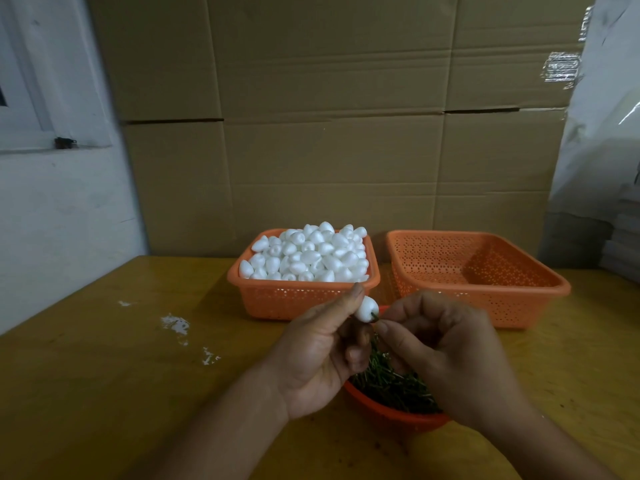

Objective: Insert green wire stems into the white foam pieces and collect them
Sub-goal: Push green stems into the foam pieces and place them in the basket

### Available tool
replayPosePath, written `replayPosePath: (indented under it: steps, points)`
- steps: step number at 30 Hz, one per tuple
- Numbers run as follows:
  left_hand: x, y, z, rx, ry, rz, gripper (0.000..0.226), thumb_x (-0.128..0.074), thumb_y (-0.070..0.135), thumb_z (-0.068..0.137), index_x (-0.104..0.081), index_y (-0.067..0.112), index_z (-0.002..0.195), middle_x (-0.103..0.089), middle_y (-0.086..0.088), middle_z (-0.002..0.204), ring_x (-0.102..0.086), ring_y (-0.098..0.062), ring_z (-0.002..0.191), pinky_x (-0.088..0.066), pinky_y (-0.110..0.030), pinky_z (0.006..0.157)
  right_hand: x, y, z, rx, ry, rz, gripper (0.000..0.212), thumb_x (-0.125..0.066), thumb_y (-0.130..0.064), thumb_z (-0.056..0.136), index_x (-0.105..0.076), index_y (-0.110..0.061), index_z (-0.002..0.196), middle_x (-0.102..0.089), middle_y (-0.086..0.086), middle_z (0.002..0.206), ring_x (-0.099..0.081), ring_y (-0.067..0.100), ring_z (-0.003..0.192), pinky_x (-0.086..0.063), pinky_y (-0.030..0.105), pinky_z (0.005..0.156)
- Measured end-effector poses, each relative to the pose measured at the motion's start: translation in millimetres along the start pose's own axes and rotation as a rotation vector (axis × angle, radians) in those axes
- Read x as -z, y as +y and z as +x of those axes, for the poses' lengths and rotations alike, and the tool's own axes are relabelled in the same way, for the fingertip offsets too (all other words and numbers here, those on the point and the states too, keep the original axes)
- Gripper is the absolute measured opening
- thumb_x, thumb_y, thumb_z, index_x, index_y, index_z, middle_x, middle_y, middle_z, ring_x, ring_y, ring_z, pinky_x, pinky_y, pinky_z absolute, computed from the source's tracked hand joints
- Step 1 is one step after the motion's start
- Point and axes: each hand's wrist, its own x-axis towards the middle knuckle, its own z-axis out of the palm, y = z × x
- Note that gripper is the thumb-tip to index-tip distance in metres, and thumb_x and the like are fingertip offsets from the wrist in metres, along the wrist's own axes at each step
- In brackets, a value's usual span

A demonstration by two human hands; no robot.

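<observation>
Stacked cardboard boxes (pixel 332 126) behind a yellowish table (pixel 104 358), perhaps wooden.

Your widest room is the bare surface (pixel 104 358) to your left. Ahead, 2 orange baskets (pixel 304 296) (pixel 485 271) stand side by side with a narrow gap between; cardboard boxes (pixel 329 133) wall off everything behind.

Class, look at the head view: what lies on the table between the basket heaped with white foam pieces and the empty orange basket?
Nothing: in the head view only a narrow strip of bare table separates the full basket from the empty basket.
</observation>
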Motion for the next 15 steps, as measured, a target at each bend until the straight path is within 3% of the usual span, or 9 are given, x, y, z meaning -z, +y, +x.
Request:
replayPosePath:
  steps: [5, 15]
  points:
    - [-0.6, 2.3, -0.4, -0.011, 0.031, 0.002, 0.025, -0.071, 0.04, 0.085, -0.071, 0.015, 0.084, -0.055, -0.005, 0.072, -0.046, -0.009, 0.054, -0.039, -0.019, 0.05, -1.5, 2.6, 0.5, -0.03, 0.085, -0.065, 0.014, -0.081, -0.021, 0.08, -0.069, -0.022, 0.073, -0.069, 0.002, 0.057, -0.062, 0.01, 0.042, -0.043, 0.015, 0.041]
    - [-2.1, 1.9, -0.9, -0.061, 0.066, 0.055, 0.024, -0.075, 0.037, 0.079, -0.069, 0.015, 0.087, -0.065, -0.003, 0.075, -0.052, -0.007, 0.058, -0.04, -0.018, 0.052, -4.3, 0.7, -1.8, -0.034, 0.121, -0.086, 0.009, -0.081, -0.024, 0.079, -0.073, -0.022, 0.074, -0.071, 0.001, 0.06, -0.066, 0.013, 0.046, -0.049, 0.019, 0.044]
